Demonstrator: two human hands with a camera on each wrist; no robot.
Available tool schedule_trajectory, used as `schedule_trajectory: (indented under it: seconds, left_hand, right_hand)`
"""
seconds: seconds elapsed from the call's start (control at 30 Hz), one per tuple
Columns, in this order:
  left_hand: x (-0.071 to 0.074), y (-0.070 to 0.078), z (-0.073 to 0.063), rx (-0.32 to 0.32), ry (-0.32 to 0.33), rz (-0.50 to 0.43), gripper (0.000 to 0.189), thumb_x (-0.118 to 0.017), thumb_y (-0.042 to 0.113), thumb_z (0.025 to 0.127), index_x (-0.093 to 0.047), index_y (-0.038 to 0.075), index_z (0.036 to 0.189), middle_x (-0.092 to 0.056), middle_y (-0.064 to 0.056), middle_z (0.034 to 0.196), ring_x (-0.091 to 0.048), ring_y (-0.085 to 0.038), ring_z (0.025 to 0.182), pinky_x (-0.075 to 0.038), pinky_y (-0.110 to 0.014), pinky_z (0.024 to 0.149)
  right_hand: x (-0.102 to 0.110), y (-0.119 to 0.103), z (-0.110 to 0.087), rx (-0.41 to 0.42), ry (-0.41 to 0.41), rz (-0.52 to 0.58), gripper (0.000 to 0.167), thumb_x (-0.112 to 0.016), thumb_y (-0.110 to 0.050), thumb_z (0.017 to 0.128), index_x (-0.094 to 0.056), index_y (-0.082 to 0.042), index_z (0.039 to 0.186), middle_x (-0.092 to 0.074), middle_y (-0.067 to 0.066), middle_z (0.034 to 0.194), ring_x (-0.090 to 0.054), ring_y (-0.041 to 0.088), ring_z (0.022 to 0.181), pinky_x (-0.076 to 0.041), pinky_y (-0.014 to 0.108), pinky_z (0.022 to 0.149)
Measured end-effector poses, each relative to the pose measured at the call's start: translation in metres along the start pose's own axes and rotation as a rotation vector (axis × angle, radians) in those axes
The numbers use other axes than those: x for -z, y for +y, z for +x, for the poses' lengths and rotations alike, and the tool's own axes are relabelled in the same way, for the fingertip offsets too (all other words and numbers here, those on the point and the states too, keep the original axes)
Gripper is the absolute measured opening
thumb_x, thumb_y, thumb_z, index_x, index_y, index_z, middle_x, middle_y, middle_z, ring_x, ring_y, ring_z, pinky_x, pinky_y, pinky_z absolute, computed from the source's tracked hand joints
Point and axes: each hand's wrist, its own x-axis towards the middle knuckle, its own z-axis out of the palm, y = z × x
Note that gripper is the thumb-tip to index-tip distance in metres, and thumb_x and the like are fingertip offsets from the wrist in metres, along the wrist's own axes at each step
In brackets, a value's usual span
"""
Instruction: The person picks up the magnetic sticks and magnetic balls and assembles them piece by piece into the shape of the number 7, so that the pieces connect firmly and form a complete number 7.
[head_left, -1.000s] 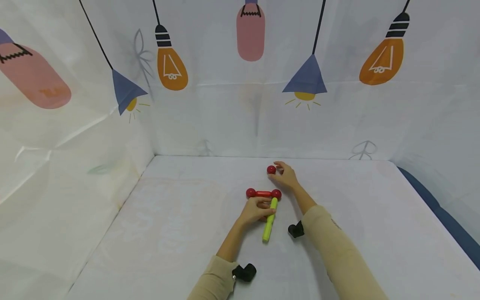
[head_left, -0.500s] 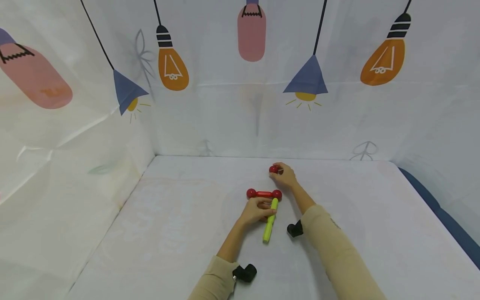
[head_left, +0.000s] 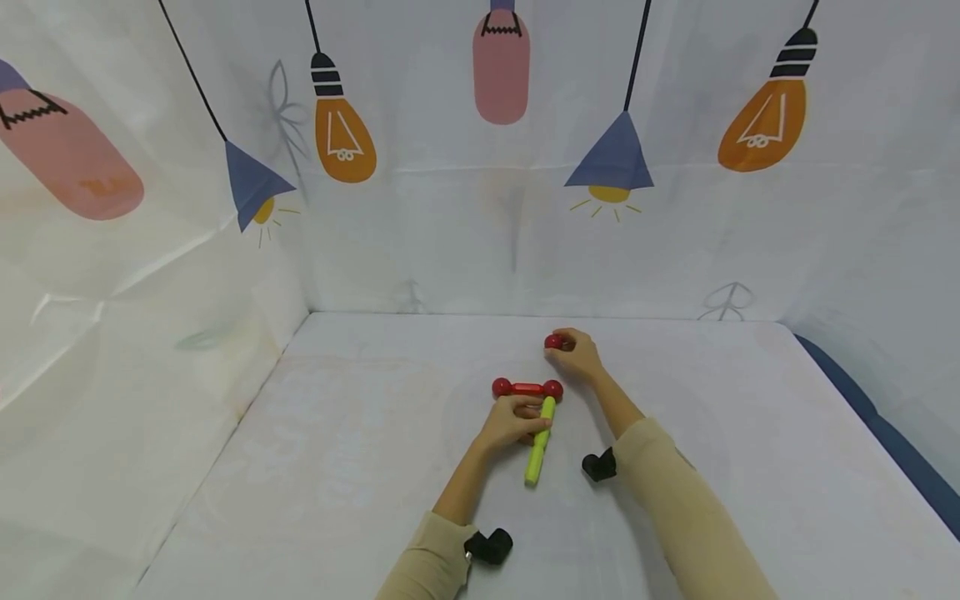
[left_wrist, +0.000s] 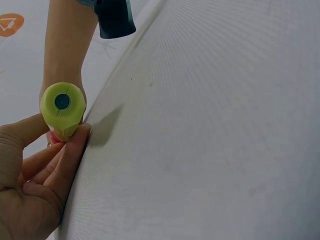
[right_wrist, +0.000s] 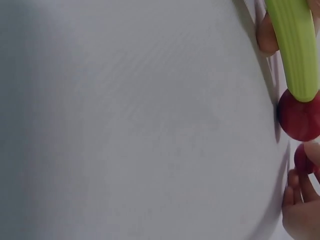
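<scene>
My left hand (head_left: pixel 510 421) pinches a yellow-green rod (head_left: pixel 535 457) between thumb and fingers. The rod slants across the table; a dark round spot marks its near end face (left_wrist: pixel 51 109) in the left wrist view. Its far end meets a red ball (right_wrist: pixel 300 119) in the right wrist view. That ball sits at the right end of a short red rod (head_left: pixel 527 388), and another red ball (head_left: pixel 502 387) caps the left end. Farther back, my right hand (head_left: pixel 579 357) holds a loose red ball (head_left: pixel 553 342) at its fingertips, thumb on the near side.
Everything lies on a white table (head_left: pixel 360 467). A white sheet printed with lamps and bulbs (head_left: pixel 450 233) rises behind its far edge and along the left. Black wrist-worn devices (head_left: pixel 489 546) stick out from both sleeves. Something dark blue (head_left: pixel 877 425) shows beyond the right edge.
My right hand has closed its fingertips further over the loose red ball and shifted it slightly to the right. The left hand, yellow-green rod and red rod with its two balls stay put.
</scene>
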Motion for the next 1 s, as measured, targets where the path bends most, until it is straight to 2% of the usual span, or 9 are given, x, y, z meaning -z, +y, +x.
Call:
schedule_trajectory:
  seconds: [0.17,0.23,0.53,0.77,1.0]
  left_hand:
    - [-0.002,-0.025,0.014,0.008,0.022,-0.012,0.04,-0.071,0.007,0.082,-0.06,-0.008,0.118,-0.069,-0.018,0.092,-0.062,-0.012,0.067,-0.055,-0.03,0.057]
    - [-0.003,-0.03,0.018,0.009,0.026,-0.011,0.041,-0.072,0.007,0.082,-0.06,-0.007,0.118,-0.069,-0.018,0.092,-0.063,-0.012,0.067,-0.055,-0.031,0.057]
    - [-0.003,-0.029,0.018,0.012,0.033,-0.017,0.041,-0.073,0.009,0.081,-0.061,-0.007,0.116,-0.069,-0.016,0.09,-0.061,-0.011,0.066,-0.055,-0.029,0.056]
    - [-0.004,-0.028,0.017,0.017,0.041,-0.024,0.04,-0.073,0.008,0.08,-0.061,-0.007,0.116,-0.069,-0.015,0.089,-0.061,-0.01,0.065,-0.055,-0.028,0.055]
    - [-0.005,-0.029,0.017,0.019,0.052,-0.03,0.04,-0.074,0.008,0.08,-0.062,-0.007,0.115,-0.069,-0.015,0.089,-0.061,-0.011,0.066,-0.055,-0.028,0.055]
  right_hand:
    - [0.01,0.002,-0.011,0.037,0.009,0.039,0.046,-0.065,-0.014,0.088,-0.051,0.007,0.126,-0.053,0.028,0.125,-0.051,0.039,0.112,-0.042,0.047,0.096]
    - [0.014,0.004,-0.013,0.025,0.005,0.052,0.046,-0.066,-0.015,0.087,-0.051,0.007,0.126,-0.053,0.028,0.125,-0.051,0.04,0.112,-0.042,0.048,0.097]
    - [0.029,0.01,-0.03,-0.096,-0.072,0.026,0.053,-0.068,-0.021,0.086,-0.048,0.004,0.129,-0.051,0.026,0.126,-0.047,0.038,0.117,-0.044,0.048,0.095]
    - [0.038,0.006,-0.05,-0.102,-0.125,-0.003,0.053,-0.068,-0.023,0.086,-0.049,0.006,0.126,-0.053,0.026,0.122,-0.049,0.04,0.114,-0.048,0.046,0.09]
    - [0.042,0.001,-0.073,-0.107,-0.164,-0.011,0.046,-0.069,-0.02,0.085,-0.053,0.004,0.122,-0.057,0.022,0.117,-0.053,0.036,0.108,-0.05,0.041,0.084]
